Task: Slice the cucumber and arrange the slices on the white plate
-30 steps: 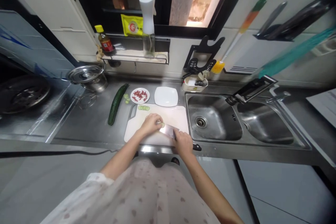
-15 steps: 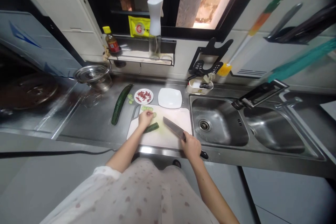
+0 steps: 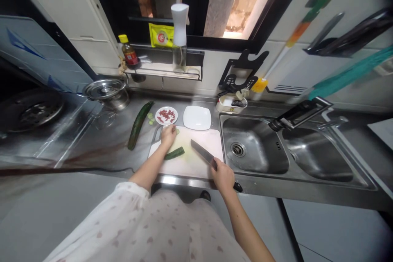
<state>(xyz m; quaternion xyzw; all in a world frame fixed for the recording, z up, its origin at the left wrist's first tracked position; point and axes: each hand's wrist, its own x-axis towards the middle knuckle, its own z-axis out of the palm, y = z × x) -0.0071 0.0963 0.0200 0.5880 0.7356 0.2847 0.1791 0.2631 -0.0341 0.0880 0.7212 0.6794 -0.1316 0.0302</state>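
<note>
My right hand (image 3: 223,175) grips the handle of a cleaver (image 3: 203,153), whose blade lies low over the white cutting board (image 3: 196,163) and points up-left. My left hand (image 3: 168,134) reaches to the board's far left corner, fingers curled over cucumber slices (image 3: 177,131) there. A short cucumber piece (image 3: 174,154) lies on the board between both hands. A whole cucumber (image 3: 140,124) rests on the steel counter to the left, with a few slices (image 3: 150,118) beside it.
Behind the board stand a small plate of red pieces (image 3: 166,115) and a white square plate (image 3: 197,117). A double sink (image 3: 254,147) is at the right, a lidded pot (image 3: 106,91) at the left, a shelf with a bottle (image 3: 128,52) and sprayer (image 3: 179,32) behind.
My left hand left the cucumber piece and moved up to the slices at the board's far corner. The cleaver swung off the cucumber to the right.
</note>
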